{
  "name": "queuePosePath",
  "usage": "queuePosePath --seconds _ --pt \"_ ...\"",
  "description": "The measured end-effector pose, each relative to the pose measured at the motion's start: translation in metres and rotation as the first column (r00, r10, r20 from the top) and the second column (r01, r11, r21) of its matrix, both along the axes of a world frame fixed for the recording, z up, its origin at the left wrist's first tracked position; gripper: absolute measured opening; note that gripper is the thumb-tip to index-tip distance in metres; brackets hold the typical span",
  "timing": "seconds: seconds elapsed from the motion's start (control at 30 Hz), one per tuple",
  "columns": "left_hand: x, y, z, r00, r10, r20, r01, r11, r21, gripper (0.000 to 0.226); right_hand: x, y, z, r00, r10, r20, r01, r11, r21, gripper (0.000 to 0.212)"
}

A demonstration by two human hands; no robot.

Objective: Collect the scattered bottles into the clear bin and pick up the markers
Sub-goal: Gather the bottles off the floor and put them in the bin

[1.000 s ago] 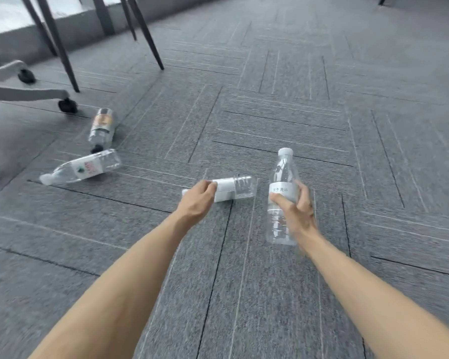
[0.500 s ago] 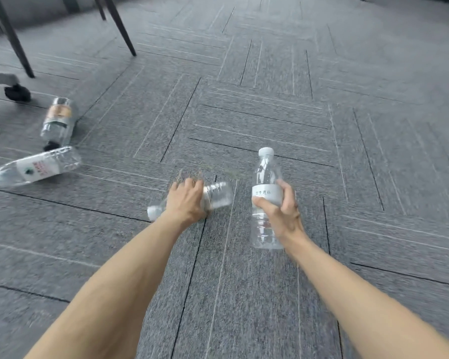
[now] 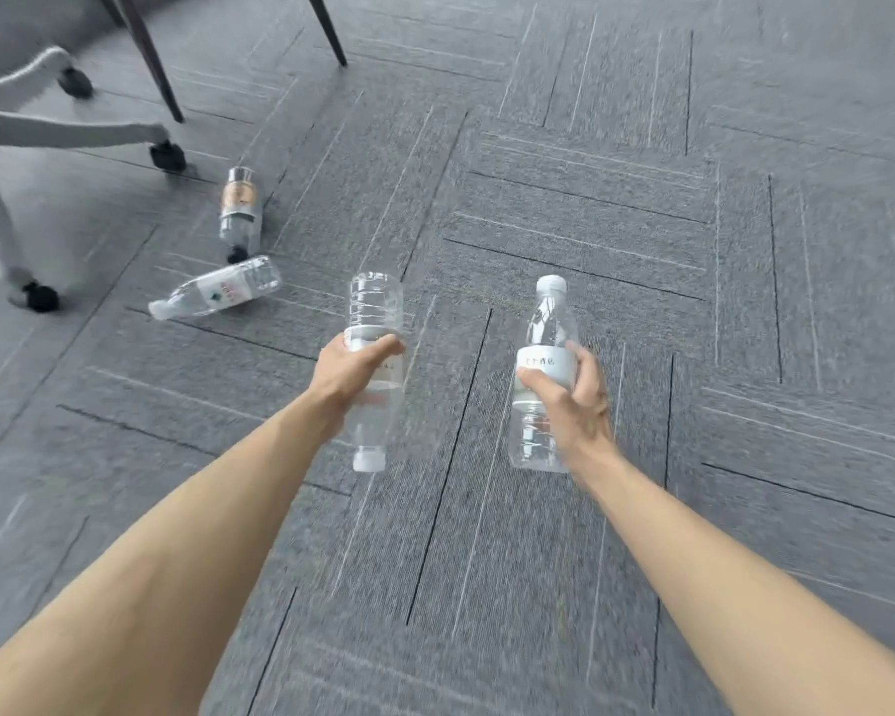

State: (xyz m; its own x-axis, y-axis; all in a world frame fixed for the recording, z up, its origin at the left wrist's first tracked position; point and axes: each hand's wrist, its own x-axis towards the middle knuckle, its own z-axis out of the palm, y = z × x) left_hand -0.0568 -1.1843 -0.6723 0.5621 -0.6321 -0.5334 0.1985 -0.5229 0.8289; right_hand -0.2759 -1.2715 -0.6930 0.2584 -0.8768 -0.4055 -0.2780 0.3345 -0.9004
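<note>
Left hand (image 3: pixel 355 366) grips a bottle (image 3: pixel 375 328) cap-down, right hand (image 3: pixel 572 400) an upright one (image 3: pixel 543 348), both lifted off the carpet (image 3: pixel 641 209) for binning

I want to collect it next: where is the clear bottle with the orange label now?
In the head view, the clear plastic bottle with the orange label lies on the grey carpet at upper left, between a black chair caster and another fallen clear bottle.

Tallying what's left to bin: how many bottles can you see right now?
4. One cap-down in the left hand, one upright in the right hand, and two lying on the carpet near the chair: an orange-label bottle and a clear bottle. Others may lie out of view.
</note>
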Motion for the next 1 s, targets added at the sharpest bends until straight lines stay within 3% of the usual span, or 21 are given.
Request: queuePosePath --seconds 0.17,0.3,0.43,0.53,0.83,1.0 --pt "-0.02 0.053 0.121 0.984 0.094 -0.151 -0.083 0.994 0.076 0.021 0.012 0.036 0.115 0.999 0.048 0.003 -0.048 0.995 0.09 0.082" --pt "-0.022 0.094 0.227 0.935 0.272 -0.227 -0.251 0.961 0.118 0.018 0.036 0.064 0.231 0.988 0.156 -0.01 -0.154 0.979 0.131 0.087" --pt "-0.02 0.137 0.331 0.902 0.373 -0.217 -0.344 0.925 0.16 0.009 0.063 0.098 0.331 0.967 0.253 0.02 -0.253 0.953 0.165 0.083" --pt "-0.013 0.179 0.405 0.87 0.448 -0.205 -0.414 0.89 0.191 0.019 0.084 0.125 0.397 0.948 0.317 0.032 -0.316 0.921 0.229 0.077" --pt "0.049 0.312 0.563 0.702 0.701 -0.128 -0.682 0.713 0.163 0.02 0.192 0.24 0.548 0.737 0.669 0.097 -0.673 0.712 0.199 0.06" --pt "0.102 0.386 0.598 0.578 0.804 -0.142 -0.793 0.594 0.136 0.027 0.273 0.313 0.6 0.643 0.761 0.084 -0.763 0.626 0.161 0.077"
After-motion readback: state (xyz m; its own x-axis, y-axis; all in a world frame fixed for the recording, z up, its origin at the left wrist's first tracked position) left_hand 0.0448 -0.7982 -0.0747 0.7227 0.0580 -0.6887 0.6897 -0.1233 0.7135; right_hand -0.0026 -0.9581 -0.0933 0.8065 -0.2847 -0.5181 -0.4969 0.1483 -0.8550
